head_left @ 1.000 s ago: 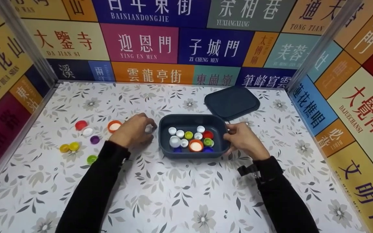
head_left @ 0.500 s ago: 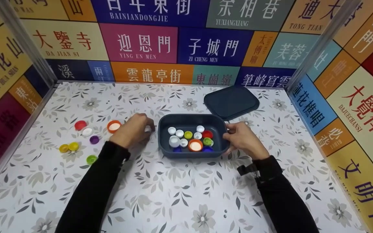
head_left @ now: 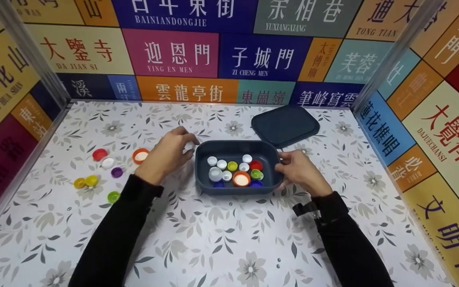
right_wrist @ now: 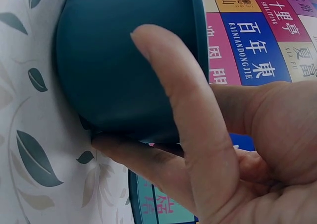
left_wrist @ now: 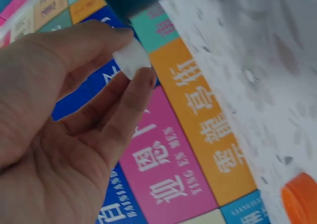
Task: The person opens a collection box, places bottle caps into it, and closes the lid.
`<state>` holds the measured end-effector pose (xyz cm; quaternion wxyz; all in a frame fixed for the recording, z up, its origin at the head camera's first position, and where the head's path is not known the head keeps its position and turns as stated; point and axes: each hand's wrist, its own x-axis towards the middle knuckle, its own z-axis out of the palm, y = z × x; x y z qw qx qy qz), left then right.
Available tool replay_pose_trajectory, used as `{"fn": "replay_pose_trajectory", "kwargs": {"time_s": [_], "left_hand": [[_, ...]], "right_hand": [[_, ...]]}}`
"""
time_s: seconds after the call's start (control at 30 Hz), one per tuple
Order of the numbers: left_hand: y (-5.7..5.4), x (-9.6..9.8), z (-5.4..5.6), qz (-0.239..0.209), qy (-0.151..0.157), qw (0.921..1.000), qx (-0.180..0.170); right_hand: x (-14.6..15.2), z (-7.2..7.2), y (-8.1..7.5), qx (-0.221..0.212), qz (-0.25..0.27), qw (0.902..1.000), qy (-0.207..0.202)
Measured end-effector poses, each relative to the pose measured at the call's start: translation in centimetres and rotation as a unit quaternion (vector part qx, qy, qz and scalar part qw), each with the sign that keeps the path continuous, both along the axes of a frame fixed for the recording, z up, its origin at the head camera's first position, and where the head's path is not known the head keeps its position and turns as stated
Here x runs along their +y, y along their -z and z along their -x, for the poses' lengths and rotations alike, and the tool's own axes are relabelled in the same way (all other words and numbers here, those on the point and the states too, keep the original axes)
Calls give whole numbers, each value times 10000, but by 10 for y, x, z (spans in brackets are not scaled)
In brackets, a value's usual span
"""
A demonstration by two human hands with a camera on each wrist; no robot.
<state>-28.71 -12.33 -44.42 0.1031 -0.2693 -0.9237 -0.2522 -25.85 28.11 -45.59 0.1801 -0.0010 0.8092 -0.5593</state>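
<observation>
Between thumb and fingertips, my left hand pinches a small white bottle cap, raised just beside the left end of a dark blue box. My right hand grips the box's right end; in the right wrist view one finger lies along the outer wall. Inside the box are several caps: white ones, a yellow-green cap, a red cap, a green cap, dark blue ones and an orange cap with a pale inside.
Left of the left hand lie loose caps: an orange cap, a red cap, a white cap, a purple cap, two yellow caps and a green cap. A dark blue lid lies behind the box. Printed walls enclose the table.
The left hand has risen from the table with the white bottle cap and shifted slightly right, close to the box. The right hand and the box stay where they were.
</observation>
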Motion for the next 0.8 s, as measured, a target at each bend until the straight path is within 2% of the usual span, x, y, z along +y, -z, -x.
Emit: {"fn": "replay_pose_trajectory", "kwargs": {"time_s": [0.17, 0.37, 0.47, 0.63, 0.8], "left_hand": [[-5, 17, -13, 82, 255, 9993, 251], [-3, 35, -25, 291, 469, 9983, 162], [1, 42, -26, 440, 589, 9973, 53], [5, 49, -25, 721, 591, 9955, -151], [7, 55, -23, 1010, 588, 9931, -79]], "right_hand": [[0, -1, -2, -33, -27, 10000, 28], [-2, 0, -2, -39, -19, 10000, -5], [-2, 0, -1, -9, -72, 10000, 20], [-3, 0, -1, 25, -146, 9999, 45], [-3, -1, -1, 26, -198, 9998, 73]]}}
